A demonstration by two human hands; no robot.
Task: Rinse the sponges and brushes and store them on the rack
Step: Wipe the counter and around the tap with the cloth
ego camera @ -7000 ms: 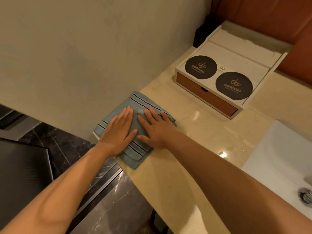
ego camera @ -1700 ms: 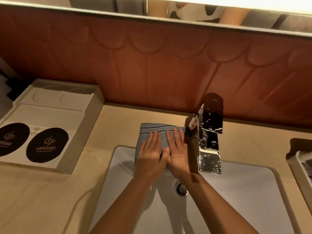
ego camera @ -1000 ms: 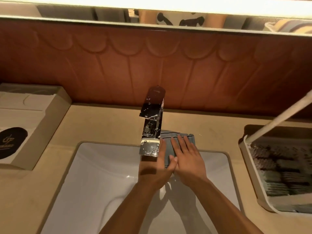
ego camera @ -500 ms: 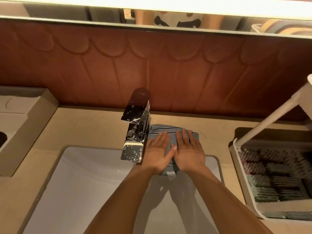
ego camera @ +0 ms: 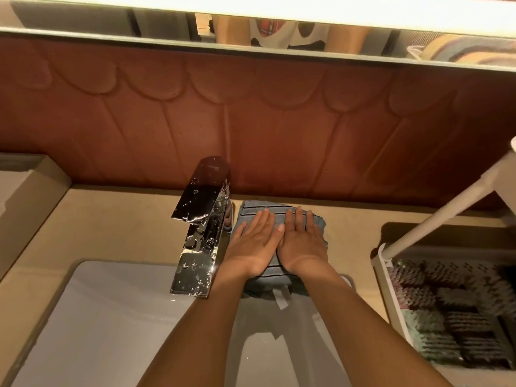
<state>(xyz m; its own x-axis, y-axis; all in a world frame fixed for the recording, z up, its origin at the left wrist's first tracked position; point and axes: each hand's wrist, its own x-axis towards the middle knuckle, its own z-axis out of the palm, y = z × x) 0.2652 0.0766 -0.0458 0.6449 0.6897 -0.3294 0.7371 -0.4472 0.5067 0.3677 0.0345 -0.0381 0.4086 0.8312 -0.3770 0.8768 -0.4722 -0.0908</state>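
Observation:
A folded blue cloth with dark stripes (ego camera: 252, 210) lies on the counter at the sink's back rim, just right of the chrome faucet (ego camera: 201, 219). My left hand (ego camera: 254, 244) and my right hand (ego camera: 303, 243) press flat on it side by side, palms down, gripping nothing. A white tag hangs from the cloth's front edge over the basin. At the right, a white rack tray (ego camera: 383, 277) holds several dark and pale sponges and brushes (ego camera: 452, 317).
The white sink basin (ego camera: 97, 317) fills the lower left, and no water runs from the faucet. A slanted white rack post (ego camera: 446, 216) rises over the tray. A beige box (ego camera: 28, 196) stands at the left. A brown tiled wall and a mirror are behind.
Both hands slid the cloth from the left counter, past the faucet, to its right side. Over the last half second the hands and cloth have hardly moved.

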